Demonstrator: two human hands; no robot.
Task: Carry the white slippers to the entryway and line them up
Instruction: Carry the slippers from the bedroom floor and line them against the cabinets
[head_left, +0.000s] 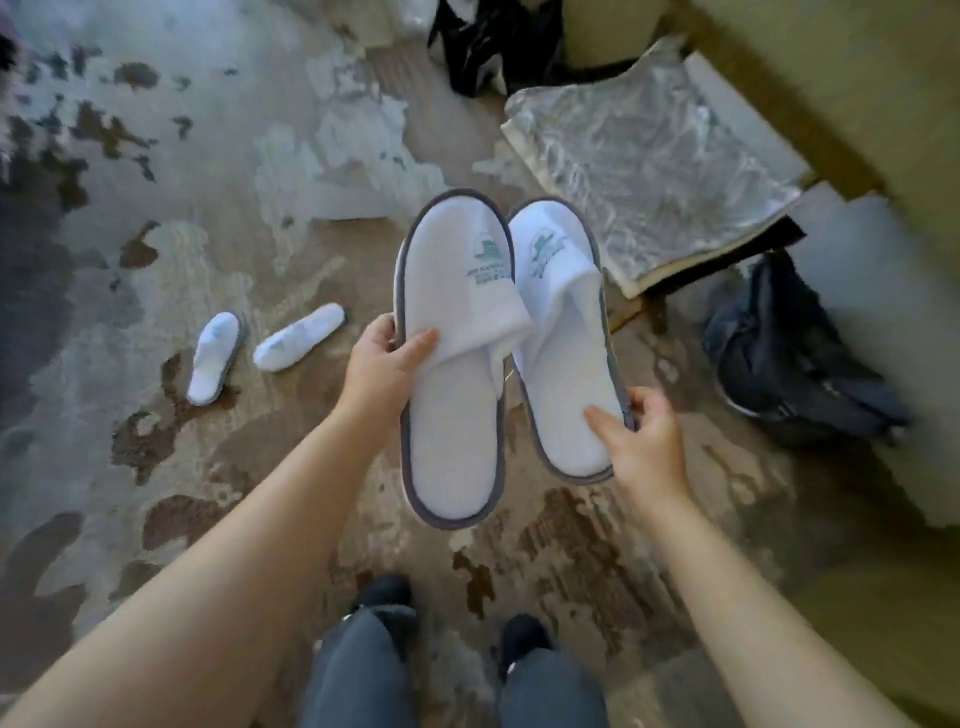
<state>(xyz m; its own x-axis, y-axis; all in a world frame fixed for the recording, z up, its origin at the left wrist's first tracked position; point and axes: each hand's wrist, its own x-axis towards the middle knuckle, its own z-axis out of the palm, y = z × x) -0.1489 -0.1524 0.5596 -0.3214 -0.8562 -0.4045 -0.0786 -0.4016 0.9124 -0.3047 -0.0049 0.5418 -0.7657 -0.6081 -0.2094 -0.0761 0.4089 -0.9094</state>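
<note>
I hold two white slippers with grey trim and green logos side by side in front of me, toes pointing away. My left hand (382, 364) grips the left slipper (454, 405) at its outer edge, thumb on the upper. My right hand (641, 441) pinches the right slipper (563, 374) at its heel edge, thumb on the insole. Two more white slippers lie on the floor to the left: one (215, 358) on its side, the other (300, 338) angled beside it.
The floor is a patterned brown and grey carpet (156, 208). A plastic-wrapped cushion (660, 156) lies at the upper right, a dark bag (795, 353) at the right, a black bag (493, 41) at the top. My feet in dark shoes (384, 592) stand below.
</note>
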